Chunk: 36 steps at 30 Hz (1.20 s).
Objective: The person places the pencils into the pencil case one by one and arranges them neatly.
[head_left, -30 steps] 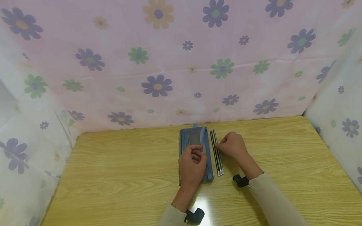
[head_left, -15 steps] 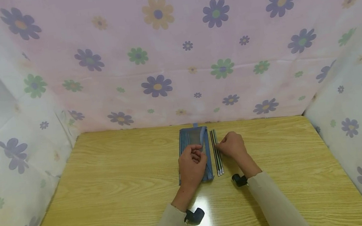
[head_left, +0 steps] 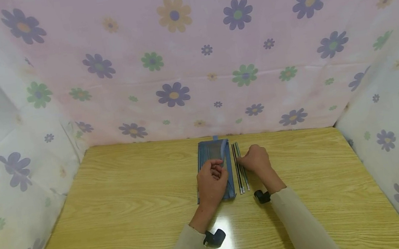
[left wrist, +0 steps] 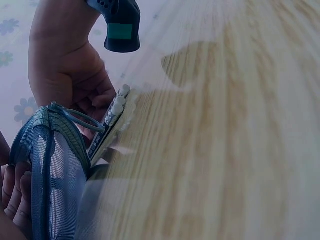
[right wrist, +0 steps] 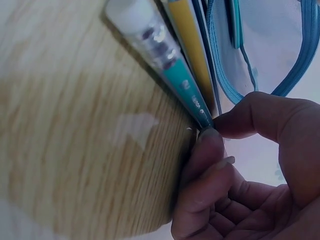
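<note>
A blue mesh pencil case (head_left: pixel 211 150) lies unzipped on the table, several pencils (head_left: pixel 201 157) showing inside along its left side. Over the case is my left hand (head_left: pixel 210 183), curled fingers and thumb gripping the edge of its opening; part of the mesh is hidden beneath. To the right, my right hand (head_left: pixel 256 160) pinches a teal pencil (right wrist: pixel 181 84) with a white eraser between thumb and index finger. The eraser end points toward the front of the table and angles slightly away from the others. Right beside it lies a yellow pencil (right wrist: pixel 189 37), along with a dark one (head_left: pixel 236 170).
The wood-grain table (head_left: pixel 128 219) stretches out on both sides of the case. A pink flowered cloth (head_left: pixel 190 62) hangs at the back, just behind the case's loop. White flowered cloth (head_left: pixel 19 124) flanks the sides. Each wrist carries a black camera (head_left: pixel 215 238).
The teal pencil's eraser end has swung a little to the right, away from the other pencils. My right wrist has shifted slightly left; my left hand and the pencil case stay put.
</note>
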Tool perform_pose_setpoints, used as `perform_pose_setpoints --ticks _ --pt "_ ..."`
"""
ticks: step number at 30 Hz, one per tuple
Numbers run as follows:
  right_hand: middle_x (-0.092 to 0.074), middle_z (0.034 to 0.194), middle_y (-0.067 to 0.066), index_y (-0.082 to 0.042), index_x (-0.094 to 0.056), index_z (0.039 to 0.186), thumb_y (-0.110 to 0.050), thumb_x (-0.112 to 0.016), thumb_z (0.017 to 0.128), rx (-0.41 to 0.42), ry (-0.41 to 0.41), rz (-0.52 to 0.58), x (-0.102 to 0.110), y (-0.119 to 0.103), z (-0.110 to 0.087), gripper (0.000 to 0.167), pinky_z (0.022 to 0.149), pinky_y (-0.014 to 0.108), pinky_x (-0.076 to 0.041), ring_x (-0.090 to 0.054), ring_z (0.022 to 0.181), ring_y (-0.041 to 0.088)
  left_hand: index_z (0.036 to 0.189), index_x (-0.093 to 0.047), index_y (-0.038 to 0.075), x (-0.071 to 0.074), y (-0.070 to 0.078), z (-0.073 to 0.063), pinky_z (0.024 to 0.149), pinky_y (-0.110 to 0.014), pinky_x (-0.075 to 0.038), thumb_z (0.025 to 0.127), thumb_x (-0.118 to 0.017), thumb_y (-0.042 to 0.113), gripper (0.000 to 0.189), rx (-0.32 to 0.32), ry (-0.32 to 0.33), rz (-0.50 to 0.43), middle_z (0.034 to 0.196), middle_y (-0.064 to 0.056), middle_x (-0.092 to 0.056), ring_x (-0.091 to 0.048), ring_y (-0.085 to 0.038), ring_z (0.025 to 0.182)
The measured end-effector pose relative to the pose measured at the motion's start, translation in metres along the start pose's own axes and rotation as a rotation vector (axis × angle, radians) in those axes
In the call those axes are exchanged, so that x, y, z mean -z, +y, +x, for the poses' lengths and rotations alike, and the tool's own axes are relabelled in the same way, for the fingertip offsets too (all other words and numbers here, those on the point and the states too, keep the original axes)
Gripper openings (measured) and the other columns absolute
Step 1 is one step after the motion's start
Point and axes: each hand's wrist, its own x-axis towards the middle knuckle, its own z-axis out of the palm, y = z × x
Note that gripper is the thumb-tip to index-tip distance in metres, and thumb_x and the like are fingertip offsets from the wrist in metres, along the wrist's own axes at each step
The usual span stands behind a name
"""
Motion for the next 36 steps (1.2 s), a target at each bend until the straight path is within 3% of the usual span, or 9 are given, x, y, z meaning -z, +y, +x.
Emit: perform_pose_setpoints --ticks 7,18,36 --pt "-0.053 0.051 0.001 -0.010 -0.059 0.057 -0.030 -0.078 0.087 -0.009 0.006 0.016 -0.001 0.002 0.000 0.041 0.048 0.030 -0.039 -0.049 0.050 0.019 0.113 -0.072 0.003 0.001 0.000 0.000 0.061 -0.023 -0.055 0.095 -0.071 0.001 0.019 0.021 -0.009 0.000 0.087 -0.004 -0.068 -0.064 -0.014 0.067" --pt "-0.062 0.052 0.003 -0.005 -0.070 0.058 -0.032 -0.079 0.089 -0.008 0.002 0.075 0.000 0.005 -0.005 0.042 0.050 0.030 -0.042 -0.052 0.049 0.017 0.113 -0.072 0.002 0.001 0.000 -0.001 0.059 -0.023 -0.055 0.094 -0.070 0.001 0.019 -0.016 -0.003 0.005 0.086 -0.003 -0.067 -0.063 -0.012 0.066" --pt "-0.065 0.052 0.003 -0.002 -0.077 0.063 -0.030 -0.077 0.089 0.045 0.031 0.188 0.008 0.008 -0.018 0.038 0.050 0.029 -0.044 -0.057 0.048 0.017 0.114 -0.073 0.002 0.000 -0.001 0.000 0.060 -0.023 -0.055 0.095 -0.071 0.002 0.019 -0.023 0.000 -0.010 0.086 -0.004 -0.068 -0.064 -0.014 0.066"
